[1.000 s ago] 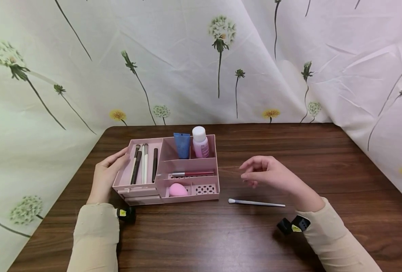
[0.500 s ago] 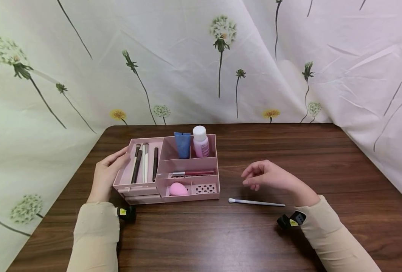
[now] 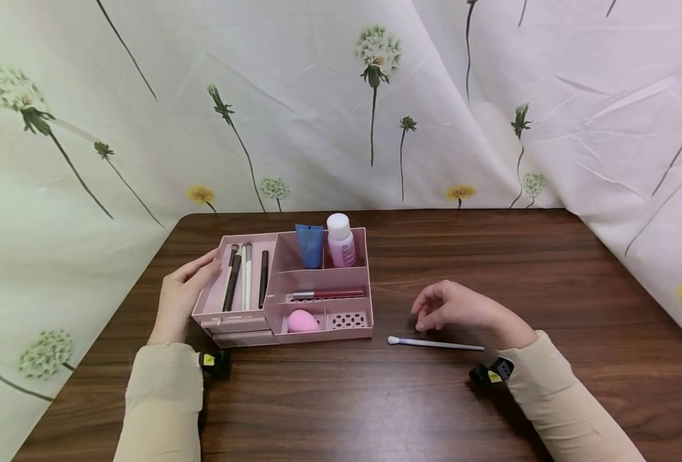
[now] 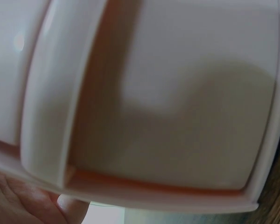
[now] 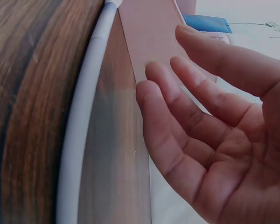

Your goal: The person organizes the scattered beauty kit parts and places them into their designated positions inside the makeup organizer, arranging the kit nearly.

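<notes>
A pink makeup organizer [image 3: 323, 278] stands on the table, left of centre. My left hand [image 3: 181, 298] rests against its left side, fingers reaching back along the wall; in the left wrist view part of that hand [image 4: 32, 198] shows beside the drawer fronts [image 4: 186, 93]. Right of the organizer lies a white-handled makeup brush [image 3: 435, 344], head pointing left. Just above and behind the brush hovers my right hand [image 3: 462, 311], fingers loosely bent and holding nothing. The right wrist view shows the brush handle [image 5: 81, 121] apart from the fingertips [image 5: 149, 91].
Inside the organizer are several brushes [image 3: 246, 276], a dark pen-like stick [image 3: 264, 279], a blue tube [image 3: 310, 247], a white-capped bottle [image 3: 341, 242], a red tube with silver cap [image 3: 332, 294] and a pink sponge [image 3: 303, 321]. A floral cloth [image 3: 317, 128] hangs behind the wooden table [image 3: 341, 404].
My right hand has come down and slightly toward me, closer to the brush on the table. The left hand and organizer have stayed in place.
</notes>
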Tool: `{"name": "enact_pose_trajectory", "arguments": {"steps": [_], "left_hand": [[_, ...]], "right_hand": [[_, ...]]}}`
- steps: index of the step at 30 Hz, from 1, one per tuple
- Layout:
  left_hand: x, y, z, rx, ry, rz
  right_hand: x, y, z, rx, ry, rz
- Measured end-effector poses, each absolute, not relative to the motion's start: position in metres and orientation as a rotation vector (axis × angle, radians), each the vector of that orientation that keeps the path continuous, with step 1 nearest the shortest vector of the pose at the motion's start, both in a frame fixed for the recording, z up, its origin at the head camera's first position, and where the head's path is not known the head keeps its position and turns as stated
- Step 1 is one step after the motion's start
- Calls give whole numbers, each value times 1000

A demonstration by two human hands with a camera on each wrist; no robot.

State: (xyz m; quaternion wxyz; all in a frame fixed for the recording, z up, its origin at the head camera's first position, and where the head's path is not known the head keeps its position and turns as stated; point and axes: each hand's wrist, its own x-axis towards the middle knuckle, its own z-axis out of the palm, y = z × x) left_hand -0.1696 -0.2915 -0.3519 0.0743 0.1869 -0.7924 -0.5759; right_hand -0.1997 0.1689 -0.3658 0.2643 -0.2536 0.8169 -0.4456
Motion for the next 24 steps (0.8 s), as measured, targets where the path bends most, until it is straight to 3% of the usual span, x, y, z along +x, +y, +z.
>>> {"name": "enact_pose_trajectory", "arguments": {"steps": [24], "left_hand": [[-169,-293,-352,503,-2382,-1718]], "right_hand": [[-199,162,-376,-740,2272,-947]]}}
